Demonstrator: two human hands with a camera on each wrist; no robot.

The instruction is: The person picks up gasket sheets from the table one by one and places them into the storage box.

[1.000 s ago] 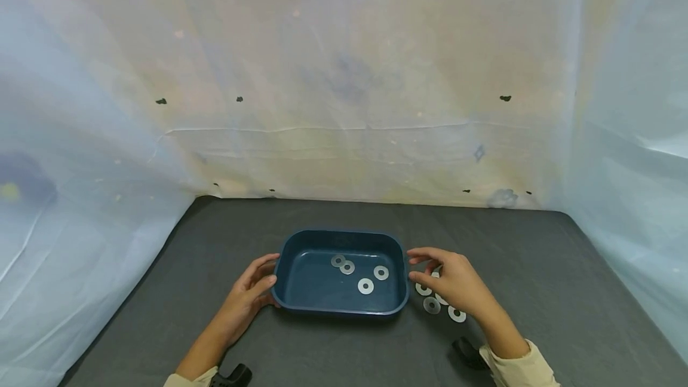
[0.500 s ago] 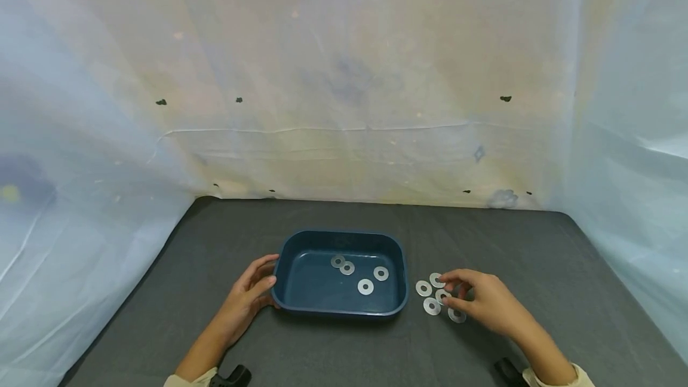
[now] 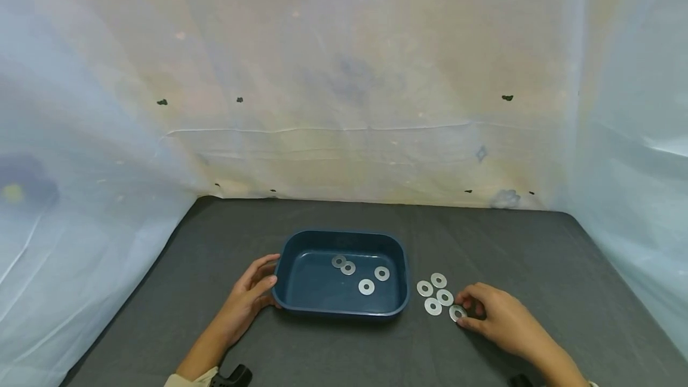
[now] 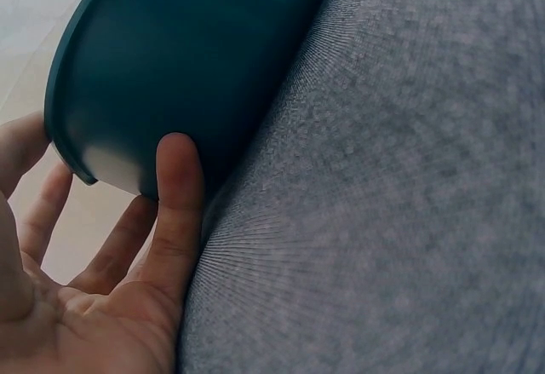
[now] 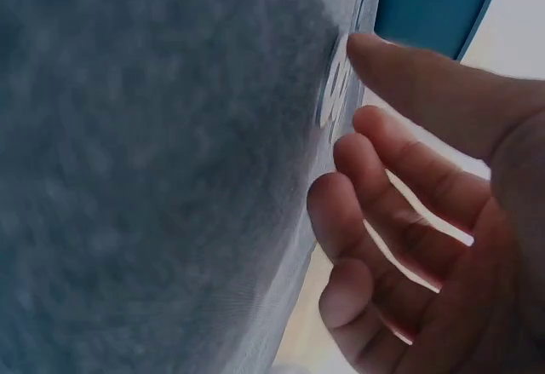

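Left hand [image 3: 248, 298] resting on the dark grey table cloth [image 3: 537, 255], fingers loosely spread and almost straight, thumb and fingertips touching the left wall of the dark blue plastic tray [image 3: 285, 258]; gripping nothing. In the left wrist view, thumb [image 4: 177, 199] pressed flat against the outer wall of the tray [image 4: 187, 59].

Right hand [image 3: 497, 318] low on the cloth, to the right of the tray and nearer, fingers bent, thumb and forefinger tips at the nearest washer [image 3: 457, 313] of the loose group; touching it, but not clear whether already pinched. Four more loose washers [image 3: 434, 295] lying flat just left of this hand, close together, just beside the right wall of the tray. Four washers in the tray [image 3: 365, 276], two of them overlapping near the far side.
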